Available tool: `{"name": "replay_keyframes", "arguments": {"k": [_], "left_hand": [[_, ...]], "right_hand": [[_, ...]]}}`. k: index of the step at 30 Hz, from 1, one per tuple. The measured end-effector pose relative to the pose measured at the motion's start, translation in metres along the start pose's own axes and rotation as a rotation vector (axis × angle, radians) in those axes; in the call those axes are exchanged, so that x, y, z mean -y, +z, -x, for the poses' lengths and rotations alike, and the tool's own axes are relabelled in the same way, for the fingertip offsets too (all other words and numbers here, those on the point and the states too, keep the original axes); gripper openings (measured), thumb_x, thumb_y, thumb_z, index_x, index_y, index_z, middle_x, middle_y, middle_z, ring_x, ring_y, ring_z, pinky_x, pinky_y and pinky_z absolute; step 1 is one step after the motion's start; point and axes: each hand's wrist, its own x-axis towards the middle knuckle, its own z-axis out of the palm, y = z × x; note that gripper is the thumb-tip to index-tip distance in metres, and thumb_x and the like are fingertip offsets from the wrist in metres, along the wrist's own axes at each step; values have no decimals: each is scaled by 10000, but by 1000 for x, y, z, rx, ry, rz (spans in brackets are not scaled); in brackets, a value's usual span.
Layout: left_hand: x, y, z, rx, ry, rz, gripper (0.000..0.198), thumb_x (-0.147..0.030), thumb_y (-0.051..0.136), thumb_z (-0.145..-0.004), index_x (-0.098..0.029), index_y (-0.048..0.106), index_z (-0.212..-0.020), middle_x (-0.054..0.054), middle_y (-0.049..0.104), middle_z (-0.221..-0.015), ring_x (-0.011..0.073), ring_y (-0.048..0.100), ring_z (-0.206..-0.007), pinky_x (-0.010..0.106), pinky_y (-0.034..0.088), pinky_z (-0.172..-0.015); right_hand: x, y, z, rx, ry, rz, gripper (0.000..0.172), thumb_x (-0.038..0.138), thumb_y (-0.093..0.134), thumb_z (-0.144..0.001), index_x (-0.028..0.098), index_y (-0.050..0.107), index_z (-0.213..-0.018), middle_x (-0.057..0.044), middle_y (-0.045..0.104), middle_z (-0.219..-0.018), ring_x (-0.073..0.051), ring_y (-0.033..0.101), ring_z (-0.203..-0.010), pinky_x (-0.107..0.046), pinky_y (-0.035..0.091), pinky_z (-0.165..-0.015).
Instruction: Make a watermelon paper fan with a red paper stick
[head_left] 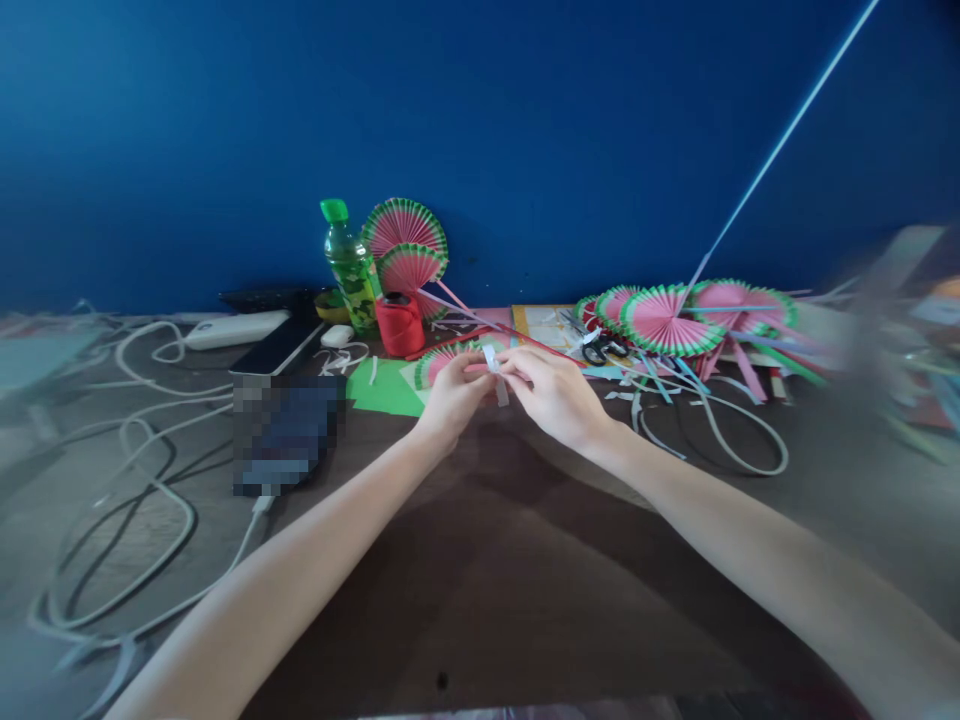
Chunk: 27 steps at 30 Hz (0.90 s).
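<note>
My left hand (450, 395) and my right hand (555, 395) meet over the middle of the dark table (480, 600), fingers pinched together. Between them they hold a small white paper strip (495, 372), which sticks up a little and hangs down between the fingertips. Just behind the hands lies a pink and green folded paper fan (439, 362) on a green paper sheet (382, 388). Both forearms reach in from the near edge.
More pink paper fans (664, 318), coloured strips and black scissors (604, 347) lie at the right. A green bottle (351, 265), a red ribbon spool (399, 323) and two upright fans (405, 245) stand by the blue wall. A phone (285, 432) and white cables (120, 500) are left.
</note>
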Motion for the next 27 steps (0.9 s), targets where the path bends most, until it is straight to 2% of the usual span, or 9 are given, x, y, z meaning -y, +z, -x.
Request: {"name": "replay_keyframes", "arguments": {"k": [6, 10, 19, 27], "left_hand": [[2, 1, 0, 22, 24, -6, 218, -124, 586, -678, -131, 535, -891, -14, 622, -619, 84, 569, -531, 217, 464, -578], [1, 1, 2, 6, 32, 0, 219, -153, 604, -691, -136, 529, -896, -13, 625, -619, 90, 574, -537, 234, 471, -605], [3, -2, -1, 80, 51, -38, 273, -125, 601, -685, -138, 534, -949, -6, 639, -663, 86, 573, -580, 208, 434, -598], [3, -2, 0, 112, 81, -46, 247, -135, 572, -707, -137, 548, -953, -2, 624, -673, 68, 529, -545, 185, 377, -534]], "right_hand": [[10, -2, 2, 65, 94, 151, 128, 172, 440, -857, 178, 551, -794, -69, 667, -815, -177, 608, -705, -250, 390, -583], [12, -3, 2, 89, 115, 120, 138, 172, 423, -864, 185, 533, -782, -53, 677, -776, -164, 608, -643, -247, 378, -570], [5, -3, 0, 21, 145, -59, 99, 195, 462, -841, 218, 549, -801, -40, 684, -817, -187, 628, -756, -275, 440, -635], [10, -3, 2, 84, 147, 17, 84, 177, 436, -846, 199, 500, -797, -66, 693, -810, -209, 646, -742, -286, 427, -631]]}}
